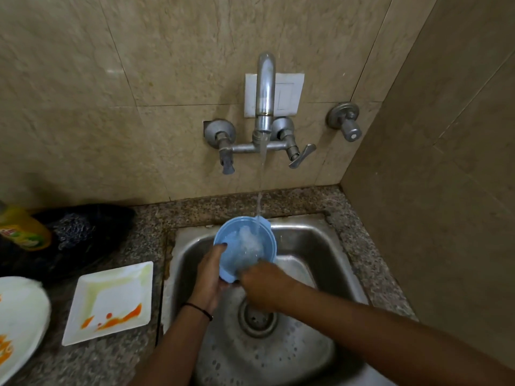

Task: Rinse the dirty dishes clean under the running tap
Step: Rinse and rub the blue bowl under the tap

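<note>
A light blue plastic bowl (246, 240) is held tilted over the steel sink (315, 240), and the stream from the wall tap (264, 87) falls into it and splashes. My left hand (209, 274) grips the bowl from its left side and underneath, thumb on the rim. My right hand (260, 280) reaches in at the bowl's near rim with its fingers inside; they are blurred. On the counter to the left lies a square white plate (111, 299) smeared with orange sauce, and a round white plate (19, 316) with orange stains.
A yellow dish soap bottle (22, 229) and a steel scrubber (72, 228) on a black bag sit at the back left of the granite counter (370, 260). The sink drain (257, 316) is below my hands. A tiled wall closes in on the right.
</note>
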